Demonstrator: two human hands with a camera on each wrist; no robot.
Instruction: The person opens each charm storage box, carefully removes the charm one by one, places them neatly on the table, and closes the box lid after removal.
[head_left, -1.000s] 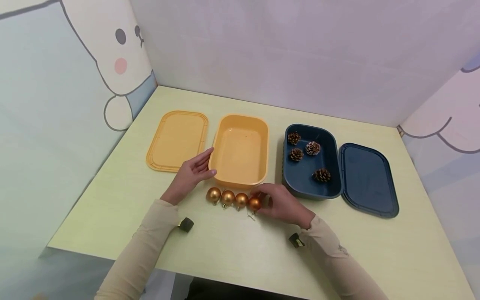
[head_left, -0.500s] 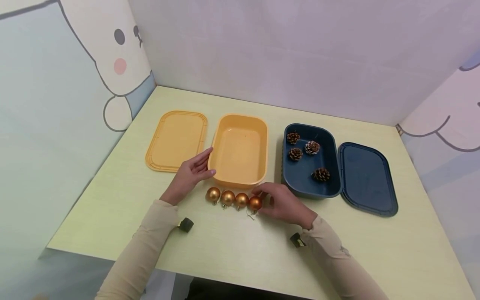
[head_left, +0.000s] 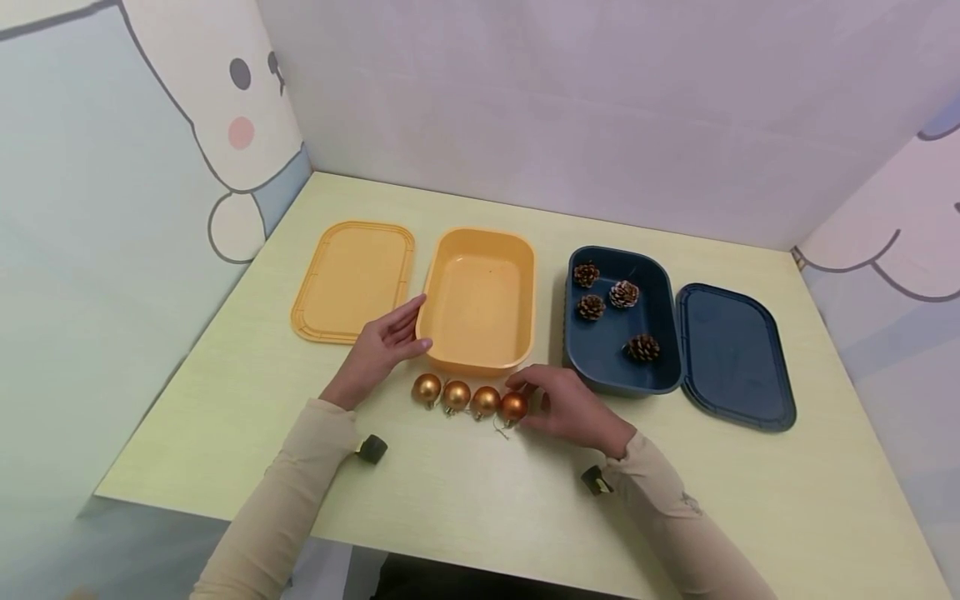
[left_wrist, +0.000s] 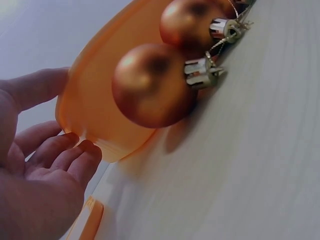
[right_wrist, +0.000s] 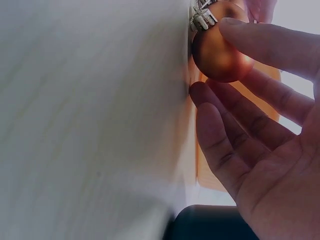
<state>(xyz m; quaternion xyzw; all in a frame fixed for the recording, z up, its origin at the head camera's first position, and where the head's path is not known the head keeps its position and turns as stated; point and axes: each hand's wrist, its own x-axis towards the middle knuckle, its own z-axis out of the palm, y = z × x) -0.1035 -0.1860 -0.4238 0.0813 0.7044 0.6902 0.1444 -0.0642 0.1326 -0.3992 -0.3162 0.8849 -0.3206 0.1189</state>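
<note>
In the head view, several copper-gold Christmas baubles [head_left: 456, 397] lie in a row on the table along the near side of a yellow box [head_left: 480, 359]. My right hand [head_left: 567, 406] holds the rightmost bauble [head_left: 513, 407] between thumb and index finger; the right wrist view shows the thumb on that bauble [right_wrist: 220, 52] near its silver cap and the other fingers loosely bent beneath. At the box's near left corner, my left hand [head_left: 379, 347] touches the wall with relaxed fingers and thumb. The leftmost bauble [left_wrist: 150, 87] looms close in the left wrist view, its string loop showing.
A dark blue box [head_left: 600, 360] with several pine cones [head_left: 624, 294] stands to the right, its blue lid [head_left: 735, 358] beside it. The yellow lid [head_left: 355, 279] lies left of the yellow box. Walls rise behind the table [head_left: 465, 492] and at both sides.
The rightmost bauble and my right hand have shifted very slightly to the right. My left hand stays at the yellow box's corner.
</note>
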